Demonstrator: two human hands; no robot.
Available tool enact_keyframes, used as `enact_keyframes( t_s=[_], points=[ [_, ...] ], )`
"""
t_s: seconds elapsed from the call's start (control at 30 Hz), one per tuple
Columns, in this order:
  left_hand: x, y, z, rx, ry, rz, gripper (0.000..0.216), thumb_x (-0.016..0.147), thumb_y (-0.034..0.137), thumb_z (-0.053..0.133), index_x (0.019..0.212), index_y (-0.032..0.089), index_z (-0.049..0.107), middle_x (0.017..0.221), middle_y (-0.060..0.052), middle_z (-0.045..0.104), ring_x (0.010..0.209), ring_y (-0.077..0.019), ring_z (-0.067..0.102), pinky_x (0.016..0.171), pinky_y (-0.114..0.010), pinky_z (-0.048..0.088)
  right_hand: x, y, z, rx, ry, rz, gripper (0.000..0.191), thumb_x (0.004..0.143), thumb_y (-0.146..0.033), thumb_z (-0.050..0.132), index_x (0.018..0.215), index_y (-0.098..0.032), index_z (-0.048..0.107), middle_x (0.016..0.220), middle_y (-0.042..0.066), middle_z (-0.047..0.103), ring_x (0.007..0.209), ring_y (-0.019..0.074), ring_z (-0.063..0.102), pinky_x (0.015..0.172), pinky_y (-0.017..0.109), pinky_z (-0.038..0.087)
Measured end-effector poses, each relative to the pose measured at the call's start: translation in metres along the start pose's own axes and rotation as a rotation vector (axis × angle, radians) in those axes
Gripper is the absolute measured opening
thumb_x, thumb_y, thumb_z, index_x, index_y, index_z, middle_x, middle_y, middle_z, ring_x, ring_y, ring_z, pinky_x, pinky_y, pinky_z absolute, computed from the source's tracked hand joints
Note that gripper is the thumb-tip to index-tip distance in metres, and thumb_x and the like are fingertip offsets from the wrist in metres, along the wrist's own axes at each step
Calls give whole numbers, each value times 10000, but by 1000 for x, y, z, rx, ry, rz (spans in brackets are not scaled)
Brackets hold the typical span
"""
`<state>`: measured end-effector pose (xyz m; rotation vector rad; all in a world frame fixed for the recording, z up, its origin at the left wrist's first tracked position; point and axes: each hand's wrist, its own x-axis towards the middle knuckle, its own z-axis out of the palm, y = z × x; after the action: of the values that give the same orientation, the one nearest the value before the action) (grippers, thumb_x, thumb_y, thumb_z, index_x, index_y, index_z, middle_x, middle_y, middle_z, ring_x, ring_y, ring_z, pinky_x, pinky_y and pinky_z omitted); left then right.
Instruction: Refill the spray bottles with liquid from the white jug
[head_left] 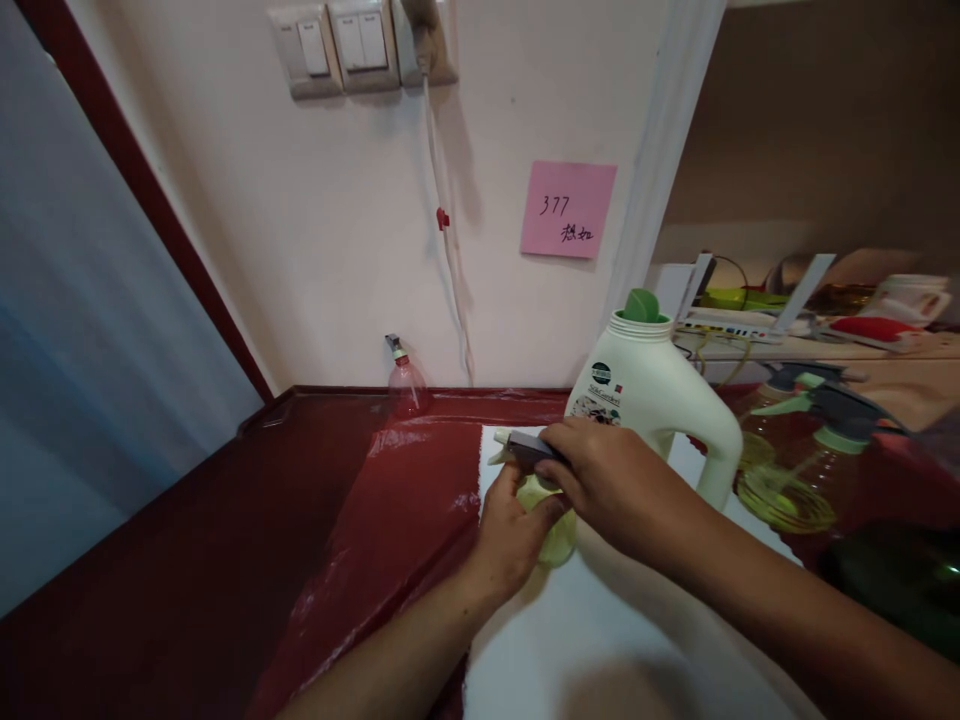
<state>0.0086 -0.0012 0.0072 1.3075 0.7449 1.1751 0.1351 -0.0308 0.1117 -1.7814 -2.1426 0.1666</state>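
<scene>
A small spray bottle (556, 535) with yellow-green liquid stands on a white sheet (600, 620). My left hand (512, 535) wraps around the bottle's body. My right hand (604, 480) grips its grey spray head (525, 447) from above. Just behind my hands stands a large white jug (660, 400) with a handle and an open neck, a green part showing at its mouth.
A dark red table (225, 540) with clear plastic film meets the wall. A small empty spray bottle (406, 385) stands at the wall. Two spray bottles (802, 450) with yellow liquid sit at right. Wall switches, a hanging cable and a pink note (568, 210) are above.
</scene>
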Motion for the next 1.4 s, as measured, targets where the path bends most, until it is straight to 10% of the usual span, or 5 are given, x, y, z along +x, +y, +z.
enact_keyframes(
  t_s=[1.4],
  points=[
    [6, 7, 2, 25, 82, -52, 336, 684, 358, 861, 880, 168, 664, 850, -8, 691, 809, -178, 601, 722, -262, 477, -2, -2, 0, -5, 52, 59, 67, 946, -219, 606, 924, -185, 660, 963, 48, 701, 869, 218, 640, 640, 304, 251]
  ],
)
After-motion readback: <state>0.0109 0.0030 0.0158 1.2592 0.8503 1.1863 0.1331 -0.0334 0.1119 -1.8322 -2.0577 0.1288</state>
